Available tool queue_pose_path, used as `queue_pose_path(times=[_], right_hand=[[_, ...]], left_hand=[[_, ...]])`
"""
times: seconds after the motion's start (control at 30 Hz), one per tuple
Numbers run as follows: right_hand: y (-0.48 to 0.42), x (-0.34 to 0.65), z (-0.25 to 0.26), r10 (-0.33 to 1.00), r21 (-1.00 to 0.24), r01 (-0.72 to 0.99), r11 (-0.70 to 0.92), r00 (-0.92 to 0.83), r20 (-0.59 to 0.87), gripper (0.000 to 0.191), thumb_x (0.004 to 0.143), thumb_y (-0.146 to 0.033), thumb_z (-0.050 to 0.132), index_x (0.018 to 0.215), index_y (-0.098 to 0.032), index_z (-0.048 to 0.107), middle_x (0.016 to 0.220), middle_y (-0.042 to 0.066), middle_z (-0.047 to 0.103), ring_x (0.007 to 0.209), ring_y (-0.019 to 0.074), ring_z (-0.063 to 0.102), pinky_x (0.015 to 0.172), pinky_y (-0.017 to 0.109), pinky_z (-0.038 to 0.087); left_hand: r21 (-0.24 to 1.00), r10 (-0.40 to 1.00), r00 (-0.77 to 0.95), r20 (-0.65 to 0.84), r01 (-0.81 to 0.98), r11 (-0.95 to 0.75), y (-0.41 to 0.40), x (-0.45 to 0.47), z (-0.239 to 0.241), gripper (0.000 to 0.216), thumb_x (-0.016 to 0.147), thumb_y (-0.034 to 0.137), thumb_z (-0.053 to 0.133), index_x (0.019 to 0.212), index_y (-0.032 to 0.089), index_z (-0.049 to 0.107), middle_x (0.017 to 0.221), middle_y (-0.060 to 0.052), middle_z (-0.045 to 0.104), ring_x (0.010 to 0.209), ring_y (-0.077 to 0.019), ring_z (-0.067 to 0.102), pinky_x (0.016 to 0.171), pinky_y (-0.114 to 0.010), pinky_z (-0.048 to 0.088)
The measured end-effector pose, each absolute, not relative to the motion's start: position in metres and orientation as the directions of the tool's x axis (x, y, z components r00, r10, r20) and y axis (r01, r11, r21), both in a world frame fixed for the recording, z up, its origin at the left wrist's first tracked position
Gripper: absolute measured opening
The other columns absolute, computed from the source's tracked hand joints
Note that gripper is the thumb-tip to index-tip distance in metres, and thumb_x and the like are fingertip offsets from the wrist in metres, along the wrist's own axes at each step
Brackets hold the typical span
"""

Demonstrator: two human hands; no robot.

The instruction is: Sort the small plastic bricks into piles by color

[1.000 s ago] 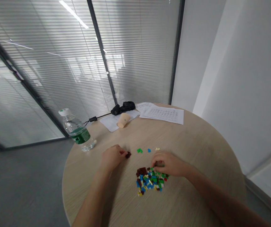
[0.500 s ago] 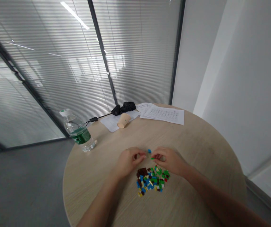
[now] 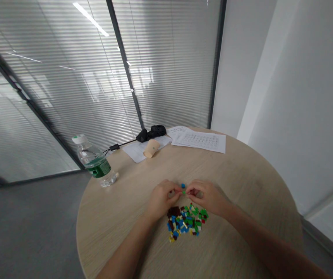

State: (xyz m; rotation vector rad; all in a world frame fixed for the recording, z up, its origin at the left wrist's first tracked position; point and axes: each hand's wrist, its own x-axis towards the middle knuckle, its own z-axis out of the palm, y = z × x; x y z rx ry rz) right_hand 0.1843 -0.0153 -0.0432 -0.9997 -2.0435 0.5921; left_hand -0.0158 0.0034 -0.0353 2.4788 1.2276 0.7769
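Note:
Between the fingertips of both hands is a small green brick [image 3: 184, 192]. My left hand [image 3: 163, 197] pinches it from the left, thumb and forefinger closed. From the other side my right hand [image 3: 205, 194] grips it, also in a pinch. Just beyond the fingertips a blue brick [image 3: 183, 186] lies on the table. A heap of small toy bricks [image 3: 185, 223] in green, blue, brown, white, yellow and red spreads out just below the hands. A larger dark brown piece [image 3: 174, 212] lies at the heap's upper left, near my left wrist.
The round wooden table [image 3: 242, 178] holds a water bottle [image 3: 98, 164] at the left edge. Toward the back lie a paper cup [image 3: 151, 148] on its side, a black folded bundle [image 3: 157, 131] with a cord, and printed sheets [image 3: 203, 140]. Glass panels with blinds stand behind.
My left hand has moved right, up to the green brick that my right hand was holding, and its fingertips now meet it. The right hand has barely moved.

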Motion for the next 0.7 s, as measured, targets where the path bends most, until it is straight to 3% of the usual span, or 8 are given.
queue_pose_path(times=[0.2, 0.33, 0.7], right_hand=[[-0.009, 0.199, -0.037, 0.869, -0.664, 0.570, 0.484, -0.221, 0.444, 0.012, 0.082, -0.024, 0.054, 0.082, -0.019, 0.065, 0.077, 0.004, 0.066, 0.067, 0.0139, 0.060, 0.062, 0.024, 0.047], [-0.009, 0.200, -0.037, 0.869, -0.650, 0.585, 0.485, -0.241, 0.431, 0.012, 0.081, -0.021, 0.053, 0.081, -0.018, 0.065, 0.077, 0.003, 0.066, 0.066, 0.0136, 0.059, 0.062, 0.024, 0.047], [-0.008, 0.199, -0.040, 0.873, -0.658, 0.575, 0.487, -0.296, 0.387, 0.013, 0.079, -0.016, 0.053, 0.081, -0.018, 0.065, 0.079, 0.004, 0.066, 0.068, 0.0133, 0.058, 0.064, 0.024, 0.045]], left_hand=[[0.229, 0.874, 0.301, 0.381, 0.885, -0.405, 0.018, -0.023, -0.040, 0.016, 0.084, 0.027, 0.054, 0.079, 0.020, 0.068, 0.080, -0.003, 0.066, 0.082, -0.0186, 0.054, 0.069, -0.028, 0.040], [0.110, 0.883, 0.264, 0.388, 0.938, -0.329, 0.021, -0.022, -0.041, 0.019, 0.085, 0.031, 0.054, 0.080, 0.022, 0.070, 0.084, -0.004, 0.066, 0.086, -0.0211, 0.054, 0.072, -0.032, 0.037], [0.098, 0.918, 0.260, 0.301, 0.949, -0.301, 0.020, -0.020, -0.038, 0.021, 0.086, 0.032, 0.051, 0.086, 0.023, 0.070, 0.090, -0.005, 0.067, 0.092, -0.0222, 0.052, 0.075, -0.034, 0.034]])
